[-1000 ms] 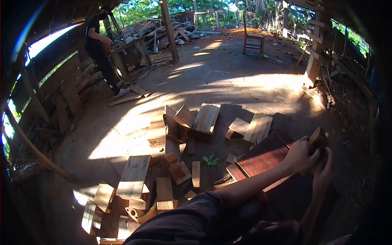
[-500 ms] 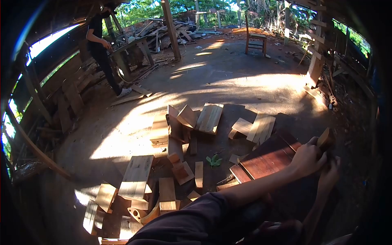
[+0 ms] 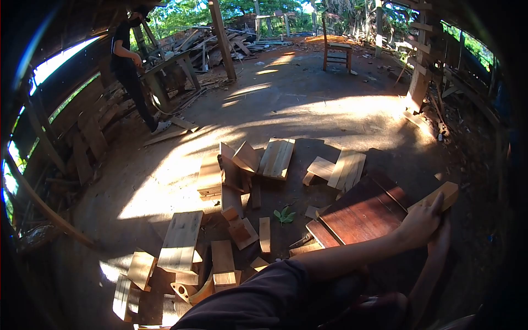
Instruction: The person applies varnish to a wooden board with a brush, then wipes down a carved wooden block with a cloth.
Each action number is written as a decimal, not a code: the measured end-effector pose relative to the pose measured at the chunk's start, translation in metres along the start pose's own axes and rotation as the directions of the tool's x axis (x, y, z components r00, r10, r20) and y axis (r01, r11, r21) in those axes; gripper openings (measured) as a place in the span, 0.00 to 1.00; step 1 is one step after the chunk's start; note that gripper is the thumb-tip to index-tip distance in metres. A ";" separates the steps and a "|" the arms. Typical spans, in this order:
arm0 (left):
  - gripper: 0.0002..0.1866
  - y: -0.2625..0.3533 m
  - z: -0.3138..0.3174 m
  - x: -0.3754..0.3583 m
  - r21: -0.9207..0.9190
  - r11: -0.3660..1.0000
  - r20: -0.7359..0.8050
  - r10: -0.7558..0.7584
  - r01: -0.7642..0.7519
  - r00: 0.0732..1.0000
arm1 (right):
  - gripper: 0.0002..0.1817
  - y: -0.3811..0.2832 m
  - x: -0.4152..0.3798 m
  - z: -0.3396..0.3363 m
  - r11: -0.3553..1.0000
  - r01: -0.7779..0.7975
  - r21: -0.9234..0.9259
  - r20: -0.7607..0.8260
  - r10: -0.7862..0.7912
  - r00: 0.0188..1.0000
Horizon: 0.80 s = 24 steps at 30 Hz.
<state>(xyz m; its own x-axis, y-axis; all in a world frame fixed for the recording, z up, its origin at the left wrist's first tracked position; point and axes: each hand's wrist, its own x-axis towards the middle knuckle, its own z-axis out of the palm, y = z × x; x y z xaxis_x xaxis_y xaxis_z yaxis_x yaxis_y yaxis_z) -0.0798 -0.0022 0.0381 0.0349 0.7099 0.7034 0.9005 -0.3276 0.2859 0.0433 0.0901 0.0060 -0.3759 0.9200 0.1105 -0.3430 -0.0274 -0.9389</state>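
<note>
At the right, a small wooden block [image 3: 444, 195] with a pale, sunlit face is held between my hands, above the edge of a reddish-brown board [image 3: 366, 217]. My left hand [image 3: 419, 224], its arm stretched across from a dark sleeve [image 3: 247, 291], is closed on the block with a finger lying along it. Just below, my right hand [image 3: 439, 239] is closed around the block's lower side, in shadow; its fingers are partly hidden.
Cut wooden pieces [image 3: 181, 236] and small joined boards [image 3: 276, 158] lie on the floor. A green leaf [image 3: 284, 215] rests among them. Further off stand a wooden chair [image 3: 337, 55], posts [image 3: 222, 41], and a person [image 3: 129, 71] beside a workbench [image 3: 165, 63].
The block has turned in my hands, from steeply tilted to lying flatter, showing more of its long face. My hands have shifted slightly down. The whole view has moved a little.
</note>
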 end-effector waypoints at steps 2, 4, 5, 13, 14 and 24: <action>0.19 0.004 -0.003 -0.002 0.099 0.994 -0.059 0.054 -0.048 0.997 | 0.25 0.004 0.001 0.000 0.982 -0.061 0.179 0.018 0.059 0.998; 0.20 0.006 -0.033 0.001 -0.257 0.957 0.042 -0.128 0.135 0.991 | 0.26 -0.002 -0.001 0.005 0.978 -0.017 0.208 0.004 0.017 1.000; 0.20 0.006 -0.050 0.004 -0.416 0.880 0.117 -0.200 0.231 0.973 | 0.26 -0.009 -0.008 0.019 0.992 0.129 -0.006 -0.054 -0.129 0.990; 0.26 -0.022 -0.016 0.008 -0.717 0.697 -0.247 -0.215 -0.028 0.945 | 0.23 -0.013 -0.018 0.041 0.550 0.579 -0.602 0.210 -0.591 0.779; 0.27 -0.024 -0.014 0.009 -0.741 0.670 -0.285 -0.272 -0.031 0.919 | 0.22 -0.021 -0.027 0.048 0.286 0.616 -0.734 0.346 -0.623 0.701; 0.22 -0.018 -0.030 0.014 -0.829 0.554 -0.224 -0.440 0.067 0.870 | 0.19 -0.050 -0.061 0.088 -0.215 0.490 -0.845 0.478 -0.716 0.510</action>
<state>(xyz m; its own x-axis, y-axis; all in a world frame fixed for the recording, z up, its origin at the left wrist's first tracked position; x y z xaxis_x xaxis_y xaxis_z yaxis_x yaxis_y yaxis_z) -0.1087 -0.0051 0.0623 -0.4624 0.6221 0.6318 0.1422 -0.6513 0.7454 0.0071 0.0011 0.0748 -0.3573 0.3019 0.8839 0.6172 0.7866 -0.0192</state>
